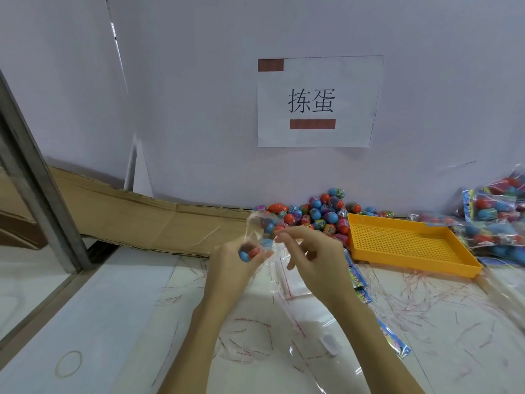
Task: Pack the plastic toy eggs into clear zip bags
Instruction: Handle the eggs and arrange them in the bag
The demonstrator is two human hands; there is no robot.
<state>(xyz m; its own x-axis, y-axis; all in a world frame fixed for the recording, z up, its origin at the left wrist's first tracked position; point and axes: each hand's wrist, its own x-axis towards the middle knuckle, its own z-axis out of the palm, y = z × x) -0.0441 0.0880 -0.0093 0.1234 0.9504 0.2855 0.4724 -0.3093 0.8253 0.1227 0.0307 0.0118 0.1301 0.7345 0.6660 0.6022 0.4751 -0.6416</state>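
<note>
The fingers (257,258) of the left hand (233,265) curl round a blue-and-orange toy egg (249,253), gripping it just at the mouth of a clear zip bag (260,227) that stands up crumpled between the two hands. The right hand (309,251) pinches the bag's thin plastic edge between thumb and forefinger, its other fingers loosely bent and holding nothing more. Both hands are raised a little above the white counter (113,308), forearms reaching in from the lower edge. Under them lie flat empty zip bags (287,282) with red sealing strips, and thin red-and-white peeled strips (426,297) are scattered over the surface. Printed blue header cards (356,277) lie just right of the right wrist. Behind the hands, against the pale wall, sits a heap of loose toy eggs (321,214) in blue, orange, pink and green. To its right is a yellow perforated tray (409,245), and beyond that, at the right edge, filled bags of eggs (494,220) are piled. A paper sign (318,100) hangs on the wall above the heap. A rubber band (69,364) lies on the counter at lower left, and flattened cardboard (142,220) leans along the wall's foot.
</note>
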